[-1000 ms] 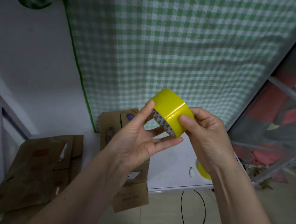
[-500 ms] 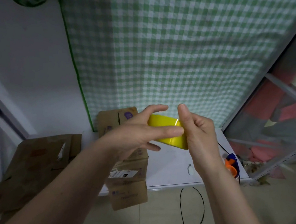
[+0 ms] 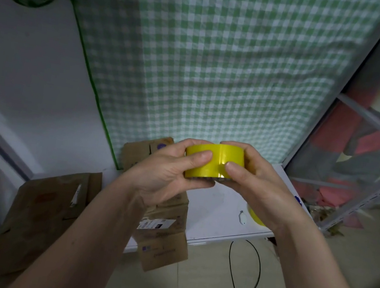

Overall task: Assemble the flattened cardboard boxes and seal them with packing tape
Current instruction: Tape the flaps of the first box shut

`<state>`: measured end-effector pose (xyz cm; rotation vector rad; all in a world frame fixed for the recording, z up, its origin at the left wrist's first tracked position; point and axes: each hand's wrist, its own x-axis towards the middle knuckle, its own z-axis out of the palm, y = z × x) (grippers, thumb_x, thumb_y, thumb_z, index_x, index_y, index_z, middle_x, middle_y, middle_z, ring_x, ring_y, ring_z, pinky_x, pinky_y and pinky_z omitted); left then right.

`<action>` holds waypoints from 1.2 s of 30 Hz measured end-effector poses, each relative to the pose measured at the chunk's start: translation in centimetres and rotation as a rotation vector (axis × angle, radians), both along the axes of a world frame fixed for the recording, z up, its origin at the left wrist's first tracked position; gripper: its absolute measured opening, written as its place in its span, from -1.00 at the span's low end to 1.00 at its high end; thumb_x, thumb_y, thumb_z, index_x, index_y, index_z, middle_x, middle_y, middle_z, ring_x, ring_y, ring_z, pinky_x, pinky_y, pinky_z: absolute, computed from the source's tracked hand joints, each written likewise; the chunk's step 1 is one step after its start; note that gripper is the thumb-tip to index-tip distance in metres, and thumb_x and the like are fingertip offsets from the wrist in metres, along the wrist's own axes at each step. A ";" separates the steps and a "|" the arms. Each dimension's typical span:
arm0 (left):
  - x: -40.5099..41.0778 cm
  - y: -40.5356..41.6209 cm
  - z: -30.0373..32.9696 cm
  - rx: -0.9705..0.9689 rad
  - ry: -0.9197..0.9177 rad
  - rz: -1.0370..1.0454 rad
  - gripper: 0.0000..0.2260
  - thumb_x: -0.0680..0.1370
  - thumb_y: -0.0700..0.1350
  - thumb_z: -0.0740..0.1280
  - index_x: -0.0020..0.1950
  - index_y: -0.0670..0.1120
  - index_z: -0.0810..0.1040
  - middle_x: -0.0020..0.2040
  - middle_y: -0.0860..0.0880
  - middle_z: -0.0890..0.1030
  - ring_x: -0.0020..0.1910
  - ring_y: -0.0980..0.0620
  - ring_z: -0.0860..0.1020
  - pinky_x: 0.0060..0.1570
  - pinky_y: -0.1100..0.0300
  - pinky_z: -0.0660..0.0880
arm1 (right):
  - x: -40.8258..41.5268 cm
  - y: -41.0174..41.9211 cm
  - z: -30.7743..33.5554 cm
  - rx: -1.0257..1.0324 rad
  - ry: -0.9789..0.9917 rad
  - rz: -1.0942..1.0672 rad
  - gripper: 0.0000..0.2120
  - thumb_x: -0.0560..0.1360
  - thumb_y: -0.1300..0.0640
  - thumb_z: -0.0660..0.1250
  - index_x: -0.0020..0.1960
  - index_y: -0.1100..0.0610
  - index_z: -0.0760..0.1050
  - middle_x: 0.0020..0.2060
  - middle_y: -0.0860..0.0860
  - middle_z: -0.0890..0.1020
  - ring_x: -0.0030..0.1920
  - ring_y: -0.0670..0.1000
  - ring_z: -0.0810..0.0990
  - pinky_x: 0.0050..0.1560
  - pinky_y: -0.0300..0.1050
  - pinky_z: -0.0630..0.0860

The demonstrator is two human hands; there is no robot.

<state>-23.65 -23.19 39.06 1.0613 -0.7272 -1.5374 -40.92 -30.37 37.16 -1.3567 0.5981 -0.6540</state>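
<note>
Since the earlier frames the yellow roll of packing tape (image 3: 214, 162) has been turned level, so that its outer band is seen edge-on instead of its tilted open core, and both thumbs have been laid across its near face. A green-and-white checked cloth (image 3: 222, 61) is hung across the background from 11 to 1 o'clock. Below it, a white counter (image 3: 217, 213) is seen at the centre. A flattened brown cardboard box (image 3: 163, 236) is draped over the counter's front edge at 6 o'clock, and further flattened brown cardboard (image 3: 40, 217) is leant at 8 o'clock. The tape roll is held in the air above the counter, at the centre. The left hand (image 3: 167, 172) is clenched on the roll from 9 o'clock, the right hand (image 3: 255, 179) from 3 o'clock; each grip is closed round the roll. A thin black cable (image 3: 240, 276) is trailed over the floor at 5 o'clock.
</note>
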 end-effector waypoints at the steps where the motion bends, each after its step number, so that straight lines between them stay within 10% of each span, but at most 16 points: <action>1: 0.1 0.0 -0.1 -0.009 -0.019 -0.011 -0.58 0.43 -0.15 0.34 0.29 -0.18 0.47 0.29 -0.19 0.52 0.22 -0.17 0.56 0.15 -0.07 0.55 | 0.0 -0.1 0.1 0.004 0.019 -0.001 -0.44 0.26 -0.07 0.50 0.19 0.09 0.47 0.07 0.05 0.62 0.14 0.11 0.60 0.17 -0.03 0.54; 16: 1.8 0.1 -1.2 -0.059 0.080 -0.119 -0.52 0.32 -0.06 0.58 0.20 -0.06 0.58 0.35 -0.19 0.45 0.26 -0.23 0.53 0.16 -0.16 0.52 | -0.9 -1.4 0.2 0.153 -0.136 0.169 -0.57 0.32 0.12 0.48 0.18 0.12 0.56 0.11 0.10 0.60 0.16 0.11 0.58 0.13 -0.08 0.53; 23: 0.3 -0.4 -0.5 -0.012 -0.566 0.046 -0.41 0.11 0.19 0.58 0.10 0.13 0.57 0.18 0.00 0.55 0.12 0.00 0.59 0.12 0.07 0.57 | 0.0 -0.4 1.4 -0.088 0.095 0.017 -0.68 0.23 0.17 0.51 -0.02 0.11 0.60 -0.07 0.02 0.65 -0.05 0.02 0.64 -0.03 -0.18 0.54; 36: 2.3 -0.1 -1.2 -0.135 -0.026 -0.121 -0.69 0.48 -0.16 0.37 0.23 -0.09 0.57 0.27 -0.15 0.54 0.24 -0.13 0.54 0.18 0.01 0.53 | -2.1 -1.8 1.0 0.007 0.009 0.053 -0.53 0.10 0.03 0.65 -0.05 0.10 0.61 -0.03 0.03 0.62 -0.04 -0.03 0.61 -0.07 -0.21 0.54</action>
